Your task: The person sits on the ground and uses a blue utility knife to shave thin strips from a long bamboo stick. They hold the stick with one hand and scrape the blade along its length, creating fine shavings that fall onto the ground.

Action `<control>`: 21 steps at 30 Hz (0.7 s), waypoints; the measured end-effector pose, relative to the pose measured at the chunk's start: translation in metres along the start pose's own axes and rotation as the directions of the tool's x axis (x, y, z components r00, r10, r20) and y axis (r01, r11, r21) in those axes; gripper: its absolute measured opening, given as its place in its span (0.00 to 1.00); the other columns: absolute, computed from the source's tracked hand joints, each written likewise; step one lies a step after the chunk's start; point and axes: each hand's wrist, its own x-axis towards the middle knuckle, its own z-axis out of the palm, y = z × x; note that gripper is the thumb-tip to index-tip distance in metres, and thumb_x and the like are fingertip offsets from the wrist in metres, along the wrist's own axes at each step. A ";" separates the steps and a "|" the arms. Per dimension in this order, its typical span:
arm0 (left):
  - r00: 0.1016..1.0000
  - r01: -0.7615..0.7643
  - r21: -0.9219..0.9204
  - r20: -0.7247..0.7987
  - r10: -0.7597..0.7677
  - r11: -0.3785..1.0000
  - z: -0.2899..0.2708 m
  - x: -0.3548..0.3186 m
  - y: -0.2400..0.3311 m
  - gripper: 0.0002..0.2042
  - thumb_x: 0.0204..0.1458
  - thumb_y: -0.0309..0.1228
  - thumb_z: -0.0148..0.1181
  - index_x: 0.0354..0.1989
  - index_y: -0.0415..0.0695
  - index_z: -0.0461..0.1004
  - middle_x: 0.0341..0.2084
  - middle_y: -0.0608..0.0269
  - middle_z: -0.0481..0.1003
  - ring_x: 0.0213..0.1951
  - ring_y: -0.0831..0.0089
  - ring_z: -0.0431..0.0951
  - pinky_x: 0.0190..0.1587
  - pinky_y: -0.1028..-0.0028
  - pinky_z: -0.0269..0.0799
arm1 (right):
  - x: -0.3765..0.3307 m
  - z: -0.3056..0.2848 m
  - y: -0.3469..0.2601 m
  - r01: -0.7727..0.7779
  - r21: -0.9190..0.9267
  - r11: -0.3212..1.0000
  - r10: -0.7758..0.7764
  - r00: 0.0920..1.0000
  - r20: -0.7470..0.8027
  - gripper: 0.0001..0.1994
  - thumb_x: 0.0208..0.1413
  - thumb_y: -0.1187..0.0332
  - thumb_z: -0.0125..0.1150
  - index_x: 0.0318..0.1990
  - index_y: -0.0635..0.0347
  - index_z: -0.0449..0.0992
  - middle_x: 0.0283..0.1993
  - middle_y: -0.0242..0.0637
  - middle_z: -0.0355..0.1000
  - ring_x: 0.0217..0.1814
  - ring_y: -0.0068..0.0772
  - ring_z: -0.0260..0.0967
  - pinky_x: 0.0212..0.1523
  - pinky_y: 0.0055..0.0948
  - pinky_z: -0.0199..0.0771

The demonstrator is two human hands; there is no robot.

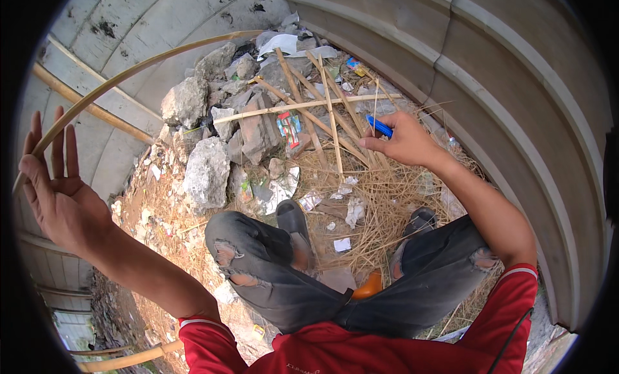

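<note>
At the far left my left hand (68, 193) is raised with its fingers stretched upward. A long, pale bamboo strip (148, 63) passes between its thumb and fingers and curves over to the rubble at the back. My right hand (407, 141), right of the middle, is closed around a blue tool (379, 126); most of it is hidden in the palm, so its kind is unclear. A thin, straw-like sliver (376, 98) stands upright beside that hand. Just beyond, several split bamboo sticks (309, 105) lie crossed on the ground.
Grey rocks (207, 171) and broken rubble are piled ahead, with paper and plastic scraps among them. Dry straw (367, 210) covers the ground by my feet. An orange object (367, 285) lies between my legs. A corrugated metal wall (509, 84) closes the right side; a pale wall (161, 19) stands at left.
</note>
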 end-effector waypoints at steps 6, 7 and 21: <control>0.683 0.722 -0.365 0.233 -0.693 0.588 0.079 -0.222 -0.040 0.19 0.68 0.34 0.51 0.60 0.33 0.68 0.60 0.43 0.71 0.57 0.49 0.77 0.56 0.62 0.81 | -0.014 0.040 -0.019 -0.062 0.648 0.759 0.099 0.995 -0.021 0.20 0.60 0.51 0.67 0.42 0.63 0.83 0.22 0.29 0.73 0.17 0.13 0.55 0.19 0.22 0.55; 0.626 0.766 -0.389 0.266 -0.733 0.512 0.088 -0.249 -0.035 0.19 0.68 0.33 0.51 0.60 0.33 0.68 0.60 0.43 0.70 0.57 0.49 0.76 0.56 0.62 0.81 | -0.018 0.038 -0.027 -0.130 0.700 0.702 0.159 0.987 0.023 0.20 0.61 0.51 0.67 0.42 0.63 0.82 0.24 0.29 0.75 0.16 0.11 0.53 0.19 0.21 0.53; -0.021 0.860 -0.257 0.845 -0.534 -0.441 0.048 -0.315 -0.015 0.32 0.67 0.36 0.52 0.73 0.32 0.49 0.54 0.35 0.74 0.47 0.50 0.82 0.47 0.66 0.81 | 0.015 0.042 0.011 -0.336 0.805 0.489 0.403 0.905 0.132 0.14 0.64 0.59 0.63 0.41 0.64 0.77 0.29 0.32 0.73 0.17 0.15 0.54 0.17 0.24 0.52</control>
